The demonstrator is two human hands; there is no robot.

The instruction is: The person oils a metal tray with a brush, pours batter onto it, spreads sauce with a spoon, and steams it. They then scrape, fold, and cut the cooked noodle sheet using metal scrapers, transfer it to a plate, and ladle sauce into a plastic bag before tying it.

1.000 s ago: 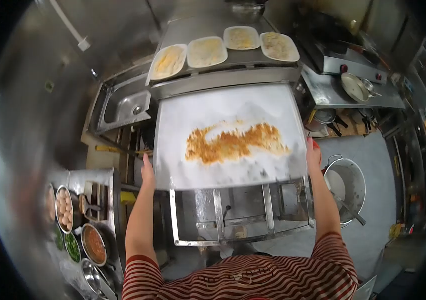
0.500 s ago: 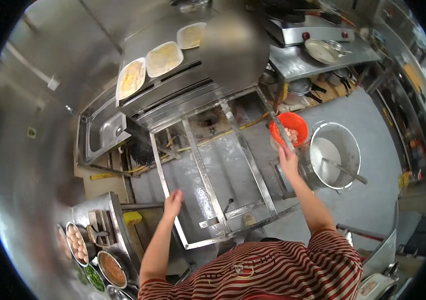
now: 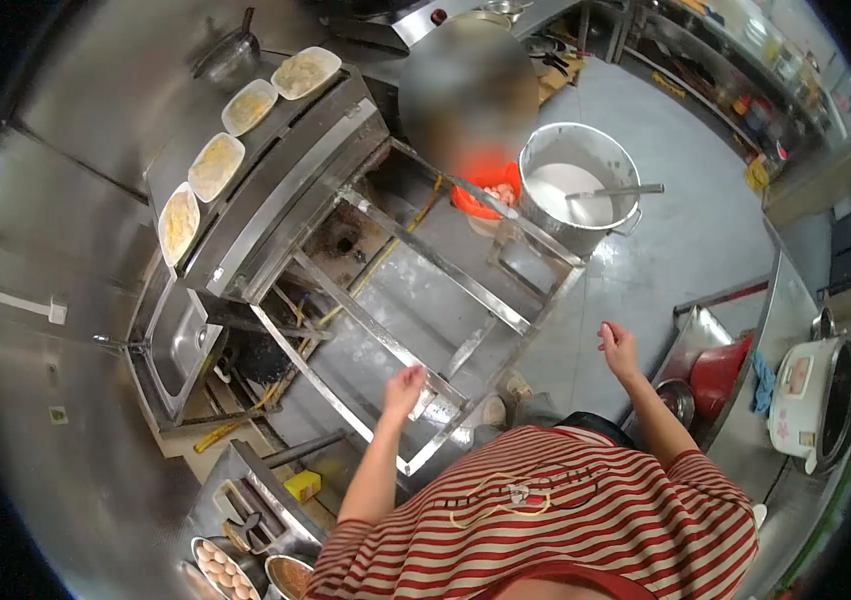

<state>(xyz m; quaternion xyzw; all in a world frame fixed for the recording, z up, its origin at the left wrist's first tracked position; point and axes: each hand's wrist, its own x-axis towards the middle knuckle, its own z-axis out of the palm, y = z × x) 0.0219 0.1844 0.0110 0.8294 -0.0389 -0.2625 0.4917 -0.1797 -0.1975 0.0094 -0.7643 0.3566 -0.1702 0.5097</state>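
Observation:
My left hand (image 3: pixel 405 391) is loosely closed with nothing visible in it, above the front left part of a bare metal frame (image 3: pixel 443 268). Off the frame's right side, over the grey floor, my right hand (image 3: pixel 620 350) has its fingers curled in and holds nothing that I can see. Beyond the frame stands a large metal pot (image 3: pixel 580 231) of white liquid, with the handle of a ladle (image 3: pixel 626 190) sticking out. An orange-red basin (image 3: pixel 476 206) with pale pieces is beside the pot, partly behind a blurred patch.
Four white dishes of food (image 3: pixel 216 168) line the steel counter at upper left, above a sink (image 3: pixel 187 345). Eggs (image 3: pixel 226 570) in a bowl are at lower left. To the right are a red basin (image 3: pixel 720 378) and a white rice cooker (image 3: pixel 803 398).
The white sheet between my hands is gone, and the bare frame shows. The view has turned right. My right hand has left the frame's right edge and come nearer my body.

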